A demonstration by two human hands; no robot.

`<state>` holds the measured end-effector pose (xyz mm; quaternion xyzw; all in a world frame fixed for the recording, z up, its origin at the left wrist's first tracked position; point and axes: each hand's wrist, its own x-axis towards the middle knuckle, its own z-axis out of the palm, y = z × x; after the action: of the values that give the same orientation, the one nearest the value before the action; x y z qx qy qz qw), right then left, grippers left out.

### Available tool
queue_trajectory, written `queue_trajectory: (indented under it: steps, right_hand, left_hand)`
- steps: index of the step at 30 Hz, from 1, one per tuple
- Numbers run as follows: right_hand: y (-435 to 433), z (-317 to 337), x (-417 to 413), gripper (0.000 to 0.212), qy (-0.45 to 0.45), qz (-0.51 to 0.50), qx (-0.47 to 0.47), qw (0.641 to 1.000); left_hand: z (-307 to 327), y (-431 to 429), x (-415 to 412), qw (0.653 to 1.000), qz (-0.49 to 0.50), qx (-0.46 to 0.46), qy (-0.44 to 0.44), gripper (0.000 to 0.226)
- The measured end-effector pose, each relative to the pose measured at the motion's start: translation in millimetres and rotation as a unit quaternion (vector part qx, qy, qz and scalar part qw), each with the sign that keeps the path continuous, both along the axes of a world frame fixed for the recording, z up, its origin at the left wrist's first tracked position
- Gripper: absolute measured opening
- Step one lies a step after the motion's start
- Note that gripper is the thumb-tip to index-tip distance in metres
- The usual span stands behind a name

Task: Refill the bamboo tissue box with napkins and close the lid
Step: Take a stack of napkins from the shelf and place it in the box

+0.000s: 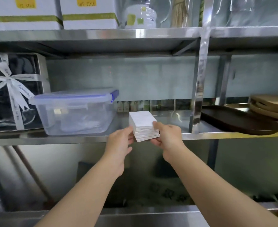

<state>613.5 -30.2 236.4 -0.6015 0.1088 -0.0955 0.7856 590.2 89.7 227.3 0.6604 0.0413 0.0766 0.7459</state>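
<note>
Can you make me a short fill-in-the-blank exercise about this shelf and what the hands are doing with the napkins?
1. Both the left hand and the right hand hold a stack of white ____.
2. The clear plastic container has a lid with ____ clips.
3. The stack of napkins is to the ____ of that container.
4. The dark oval tray rests on the steel ____.

Missing words: napkins; blue; right; shelf

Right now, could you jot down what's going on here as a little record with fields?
held item: stack of white napkins
left hand: grips the stack's left side
right hand: grips the right side, thumb on top
where: at the front edge of the steel shelf
left of stack: lidded clear plastic container
right of stack: dark oval tray
bamboo tissue box: not in view
</note>
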Motion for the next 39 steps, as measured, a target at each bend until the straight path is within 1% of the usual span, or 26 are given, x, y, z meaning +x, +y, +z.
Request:
queue_trajectory:
  steps: [2,4,7,9,11,13,16,19,21,24,27,29,31,33,36,39]
  right_hand:
    - [-4,0,-4,0.015,0.003,0.006,0.007,1.000]
    - [-7,-4,-10,0.013,0.007,0.020,-0.005,1.000]
    - [-15,-11,-21,0.027,0.013,0.040,-0.021,0.999]
    - [-23,-16,-29,0.030,0.020,0.038,-0.020,0.999]
    - [-31,-20,-38,0.025,0.026,0.054,-0.012,0.998]
    - [-39,-23,-48,0.020,0.032,0.092,-0.006,0.995]
    - [-47,-27,-62,0.015,0.035,0.131,0.001,0.991]
    - [-58,-30,-76,0.008,0.019,0.178,-0.009,0.984]
    - [-65,-33,-84,0.010,0.019,0.193,-0.034,0.980]
    - [-72,-39,-98,0.019,0.022,0.196,-0.046,0.979]
    - [-74,-41,-115,0.028,0.038,0.211,-0.074,0.974]
    - [-75,-40,-127,0.029,0.035,0.237,-0.105,0.965]
    - [-76,-35,-140,0.023,0.031,0.252,-0.134,0.958]
    - [-78,-30,-155,0.014,0.034,0.260,-0.144,0.954]
    - [-82,-23,-176,0.012,0.045,0.279,-0.143,0.949]
    - [-86,-16,-199,0.012,0.058,0.289,-0.137,0.946]
  left_hand:
    - [1,6,0,0.992,-0.017,-0.095,0.085,0.034]
    - [0,13,0,0.974,-0.064,-0.156,0.150,0.054]
    - [-5,20,1,0.957,-0.143,-0.193,0.164,0.071]
    - [-6,22,1,0.952,-0.165,-0.205,0.158,0.076]
    - [-5,24,-4,0.954,-0.166,-0.195,0.155,0.078]
    - [-6,25,-11,0.959,-0.160,-0.170,0.158,0.077]
    - [-9,26,-21,0.959,-0.170,-0.145,0.174,0.077]
    - [-13,26,-33,0.953,-0.171,-0.172,0.182,0.076]
    - [-16,30,-42,0.953,-0.164,-0.180,0.183,0.079]
    - [-21,34,-62,0.955,-0.172,-0.142,0.196,0.085]
    - [-25,35,-85,0.954,-0.174,-0.120,0.215,0.085]
    - [-26,36,-102,0.948,-0.193,-0.094,0.235,0.087]
    - [-24,37,-118,0.942,-0.221,-0.052,0.248,0.087]
    - [-20,39,-133,0.938,-0.241,-0.015,0.250,0.078]
    - [-10,39,-159,0.936,-0.253,0.013,0.243,0.055]
    - [0,32,-192,0.943,-0.248,0.039,0.220,0.050]
